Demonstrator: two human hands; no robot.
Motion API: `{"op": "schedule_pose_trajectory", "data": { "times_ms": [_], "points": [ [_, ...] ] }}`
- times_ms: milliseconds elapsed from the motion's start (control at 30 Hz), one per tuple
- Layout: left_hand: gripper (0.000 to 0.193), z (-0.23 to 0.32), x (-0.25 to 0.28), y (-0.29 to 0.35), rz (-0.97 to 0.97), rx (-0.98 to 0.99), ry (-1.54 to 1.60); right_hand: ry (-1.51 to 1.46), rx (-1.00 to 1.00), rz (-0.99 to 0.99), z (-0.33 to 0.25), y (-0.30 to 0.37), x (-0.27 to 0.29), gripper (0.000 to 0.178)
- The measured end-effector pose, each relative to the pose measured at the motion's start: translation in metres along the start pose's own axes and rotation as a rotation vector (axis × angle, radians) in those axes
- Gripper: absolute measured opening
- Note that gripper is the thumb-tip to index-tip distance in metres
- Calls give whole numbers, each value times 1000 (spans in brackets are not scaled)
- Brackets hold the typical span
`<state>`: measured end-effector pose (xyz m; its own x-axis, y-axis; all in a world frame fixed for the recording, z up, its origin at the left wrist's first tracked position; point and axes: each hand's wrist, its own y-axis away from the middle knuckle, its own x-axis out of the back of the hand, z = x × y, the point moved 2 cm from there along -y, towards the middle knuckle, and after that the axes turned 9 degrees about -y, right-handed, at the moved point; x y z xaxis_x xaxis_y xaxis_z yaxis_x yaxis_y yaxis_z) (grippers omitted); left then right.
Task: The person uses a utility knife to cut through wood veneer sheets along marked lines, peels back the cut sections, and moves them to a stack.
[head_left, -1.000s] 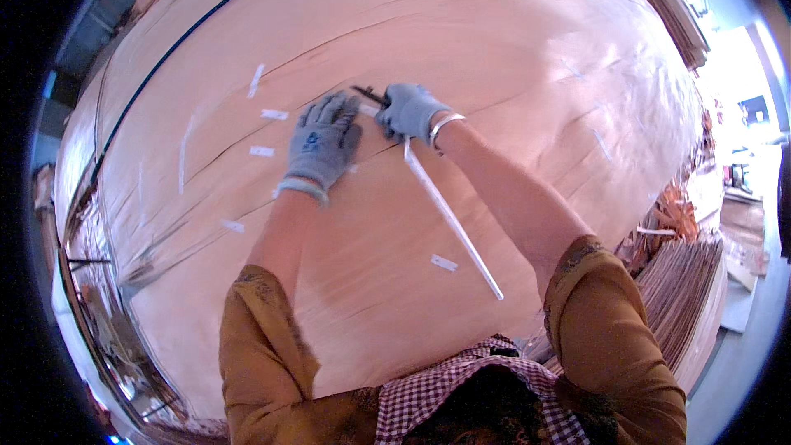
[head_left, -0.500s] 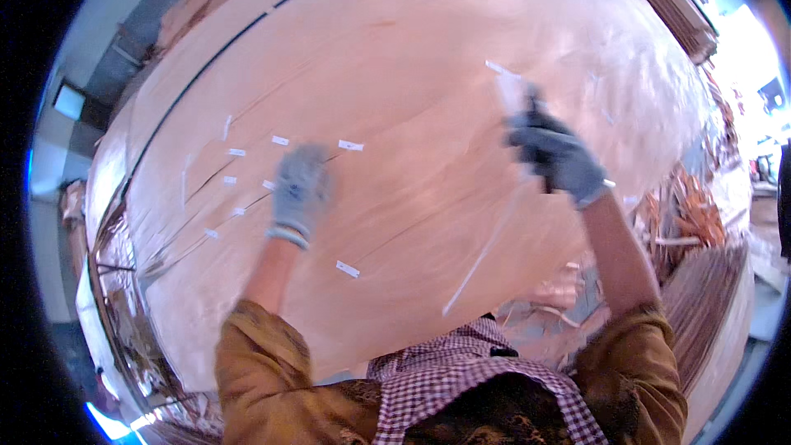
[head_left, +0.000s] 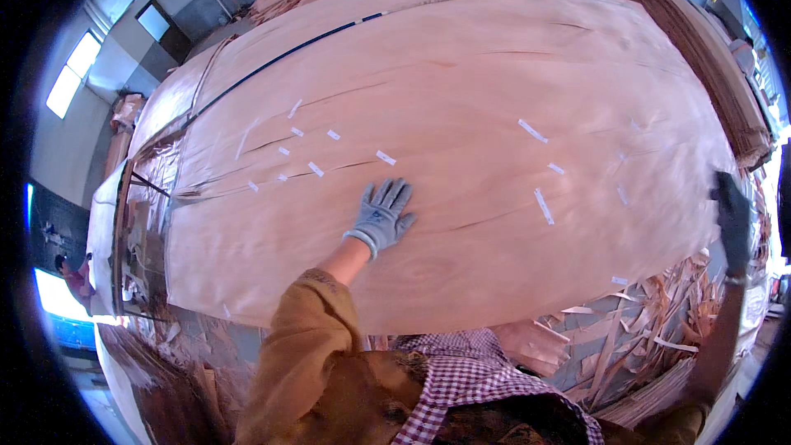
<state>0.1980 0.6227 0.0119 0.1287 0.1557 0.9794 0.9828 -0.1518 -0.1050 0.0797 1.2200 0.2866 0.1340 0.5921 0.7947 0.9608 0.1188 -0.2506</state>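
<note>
Left hand (head_left: pixel 381 218) spread on veneer (head_left: pixel 461 272), best pressed evenly; right hand (head_left: pixel 732 218) (hold unclear) well apart, near veneer's edge.

From head height, a fisheye camera is looking down and forward over the nearby wood sheet (head_left: pixel 461 161), catching the checked apron (head_left: pixel 461 367) at six o'clock and a bright window (head_left: pixel 75 74) at ten.

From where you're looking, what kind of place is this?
Probably a woodworking workshop: a broad, wood-like sheet carries white strips, a tall stack of thin sheets stands at the far right, and torn scraps lie below the near edge.
</note>
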Motion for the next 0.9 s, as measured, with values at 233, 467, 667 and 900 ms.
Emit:
{"op": "schedule_pose_trajectory", "data": {
  "times_ms": [233,467,667,900],
  "points": [
    [36,-52,40,-57,-254,95,348,-792,-183,-648,-102,-79,-194,17],
    [48,-160,-26,-145,339,412,-64,-692,-162,-824,-182,-164,-313,22],
    [51,-203,-60,-181,173,360,-87,-740,-89,-924,-238,-216,-466,22],
    [49,-202,-70,-187,164,350,-9,-780,-217,-968,-272,-251,-585,18]
  ]
}}
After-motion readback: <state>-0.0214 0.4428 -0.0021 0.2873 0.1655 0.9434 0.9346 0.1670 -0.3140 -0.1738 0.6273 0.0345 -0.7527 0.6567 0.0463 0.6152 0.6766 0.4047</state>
